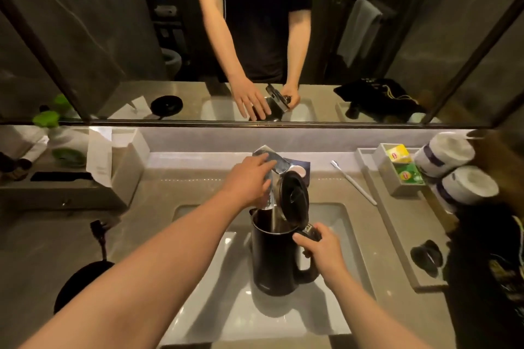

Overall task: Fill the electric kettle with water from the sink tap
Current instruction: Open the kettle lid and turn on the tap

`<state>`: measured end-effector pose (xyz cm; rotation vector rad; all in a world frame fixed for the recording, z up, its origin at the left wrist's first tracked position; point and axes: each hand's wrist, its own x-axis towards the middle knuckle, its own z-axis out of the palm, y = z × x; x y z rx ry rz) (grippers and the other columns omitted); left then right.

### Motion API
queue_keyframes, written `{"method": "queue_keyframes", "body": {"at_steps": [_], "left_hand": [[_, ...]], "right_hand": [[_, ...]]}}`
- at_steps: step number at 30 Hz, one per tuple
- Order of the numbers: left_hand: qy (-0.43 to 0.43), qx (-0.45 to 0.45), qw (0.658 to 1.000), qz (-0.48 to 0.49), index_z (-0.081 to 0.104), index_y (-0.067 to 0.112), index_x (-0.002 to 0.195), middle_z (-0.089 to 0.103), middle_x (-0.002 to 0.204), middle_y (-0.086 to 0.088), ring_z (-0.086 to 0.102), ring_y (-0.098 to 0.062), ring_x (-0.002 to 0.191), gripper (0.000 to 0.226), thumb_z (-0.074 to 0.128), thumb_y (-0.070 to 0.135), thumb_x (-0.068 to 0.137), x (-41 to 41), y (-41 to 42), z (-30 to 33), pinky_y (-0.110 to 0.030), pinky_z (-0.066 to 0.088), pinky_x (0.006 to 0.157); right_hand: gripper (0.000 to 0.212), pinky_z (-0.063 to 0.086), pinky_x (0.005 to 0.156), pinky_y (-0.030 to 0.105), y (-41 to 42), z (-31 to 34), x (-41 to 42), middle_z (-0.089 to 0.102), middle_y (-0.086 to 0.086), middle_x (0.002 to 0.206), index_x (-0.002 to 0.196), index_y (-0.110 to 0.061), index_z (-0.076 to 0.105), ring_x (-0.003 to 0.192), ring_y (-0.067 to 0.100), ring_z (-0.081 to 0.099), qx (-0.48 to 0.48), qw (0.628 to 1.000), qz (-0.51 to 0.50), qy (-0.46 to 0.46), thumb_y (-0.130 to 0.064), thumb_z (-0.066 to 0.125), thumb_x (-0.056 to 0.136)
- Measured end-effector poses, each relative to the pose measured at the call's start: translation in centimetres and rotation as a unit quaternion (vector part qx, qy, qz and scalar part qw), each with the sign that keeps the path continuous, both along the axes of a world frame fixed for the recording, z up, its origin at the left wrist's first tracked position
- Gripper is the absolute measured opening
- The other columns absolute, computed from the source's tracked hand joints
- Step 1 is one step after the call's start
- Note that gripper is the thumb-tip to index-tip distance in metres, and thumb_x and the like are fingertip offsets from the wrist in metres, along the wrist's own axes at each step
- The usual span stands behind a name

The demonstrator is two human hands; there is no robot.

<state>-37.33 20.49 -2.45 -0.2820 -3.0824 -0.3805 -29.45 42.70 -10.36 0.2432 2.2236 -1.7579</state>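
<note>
A black electric kettle (273, 258) stands upright in the white sink basin (337, 224), its lid (293, 198) flipped up and open. My right hand (321, 249) grips the kettle's handle at its top. The chrome tap (273, 178) reaches over the kettle's mouth, and a thin stream of water falls from it into the kettle. My left hand (249, 178) rests on the tap's lever, fingers laid over it.
The kettle's round black base (82, 280) with its cord lies on the counter at the left. A tissue box (124, 167) stands at the back left. At the right are a tray with tea bags (402, 164), two paper cups (453, 170) and a toothbrush (354, 183). A mirror hangs above.
</note>
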Motion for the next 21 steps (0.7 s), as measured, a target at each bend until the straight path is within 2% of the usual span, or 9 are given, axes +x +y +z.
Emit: {"method": "queue_keyframes", "body": {"at_steps": [2, 8, 15, 19, 21], "left_hand": [[-0.008, -0.026, 1.0, -0.01, 0.042, 0.027, 0.138, 0.038, 0.15, -0.002, 0.033, -0.026, 0.133, 0.049, 0.05, 0.036, 0.09, -0.8, 0.4, -0.3, -0.044, 0.034, 0.105], [0.025, -0.056, 0.998, -0.007, 0.054, 0.024, 0.125, 0.051, 0.136, -0.002, 0.042, -0.025, 0.121, 0.041, 0.052, 0.04, 0.088, -2.2, 1.2, 0.1, -0.041, 0.043, 0.091], [0.044, -0.068, 0.997, 0.001, 0.06, 0.024, 0.117, 0.058, 0.123, 0.001, 0.05, -0.025, 0.109, 0.036, 0.062, 0.031, 0.082, -3.0, 1.8, 0.8, -0.036, 0.044, 0.072], [0.076, -0.004, 0.997, 0.01, 0.063, 0.027, 0.096, 0.065, 0.098, 0.004, 0.058, -0.022, 0.089, 0.012, 0.055, 0.031, 0.088, -3.3, 1.3, 0.6, -0.03, 0.037, 0.057], [0.077, 0.047, 0.995, 0.037, 0.064, 0.028, 0.09, 0.068, 0.089, 0.005, 0.062, -0.022, 0.08, 0.01, 0.057, 0.035, 0.089, -3.6, 0.7, 0.6, -0.03, 0.039, 0.054]], "right_hand": [[0.021, 0.051, 0.056, 0.029, 0.0, -0.3, -0.6, 0.066, -0.005, 0.063, 0.078, -0.015, 0.065, 0.057, 0.015, 0.058, -0.011, 1.0, -0.006, -0.005, -0.025, 0.081, 0.071], [0.014, 0.05, 0.056, 0.028, -0.1, -0.4, -1.8, 0.065, -0.011, 0.06, 0.077, -0.019, 0.065, 0.062, 0.018, 0.059, -0.023, 1.0, -0.003, -0.004, -0.019, 0.079, 0.076], [0.014, 0.051, 0.06, 0.028, -0.1, -0.4, -2.6, 0.066, -0.001, 0.073, 0.082, -0.016, 0.065, 0.071, 0.02, 0.062, -0.029, 1.0, 0.006, -0.006, -0.018, 0.079, 0.079], [0.016, 0.052, 0.058, 0.024, 0.0, -0.6, -2.9, 0.066, 0.001, 0.074, 0.086, -0.011, 0.065, 0.069, 0.018, 0.062, -0.038, 0.999, 0.007, -0.005, -0.017, 0.078, 0.079], [0.018, 0.052, 0.057, 0.022, 0.0, -0.8, -3.0, 0.066, 0.002, 0.075, 0.088, -0.009, 0.065, 0.07, 0.018, 0.062, -0.037, 0.999, 0.008, -0.005, -0.017, 0.078, 0.079]]}}
